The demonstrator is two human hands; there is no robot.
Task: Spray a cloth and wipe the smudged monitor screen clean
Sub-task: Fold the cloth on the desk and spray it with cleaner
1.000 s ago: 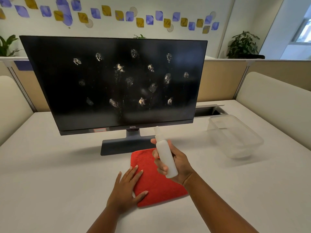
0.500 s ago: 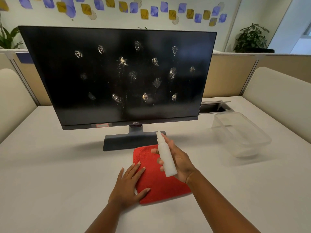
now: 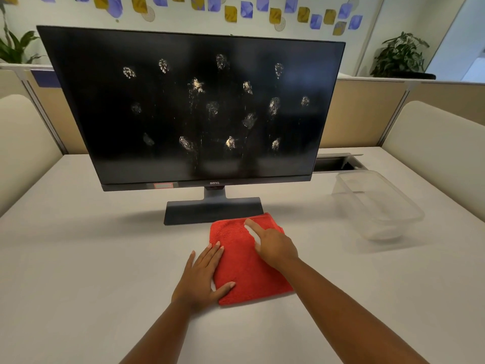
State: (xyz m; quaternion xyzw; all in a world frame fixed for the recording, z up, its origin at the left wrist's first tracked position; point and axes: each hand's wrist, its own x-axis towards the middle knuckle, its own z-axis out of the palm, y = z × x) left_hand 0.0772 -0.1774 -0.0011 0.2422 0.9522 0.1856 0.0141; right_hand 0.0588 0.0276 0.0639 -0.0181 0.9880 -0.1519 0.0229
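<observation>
A: Count it for me.

B: One monitor [image 3: 194,106] across the upper centre, about fifteen pale smudges on its dark screen. One red cloth [image 3: 246,261] flat on the table [image 3: 78,258] at lower centre, just in front of the stand. One white spray bottle [image 3: 252,233], one clear plastic tub [image 3: 378,206] at right, two plants in the upper corners.

A: What changed?

B: Half a second ago the bottle stood upright above the cloth; now it is tipped down over the cloth, mostly hidden under the right hand [image 3: 274,248].

A: Fingers?

B: Right hand's are curled round the bottle, forefinger stretched along it. The left hand [image 3: 202,279] lies flat, fingers straight, pressing the cloth's near-left edge.
</observation>
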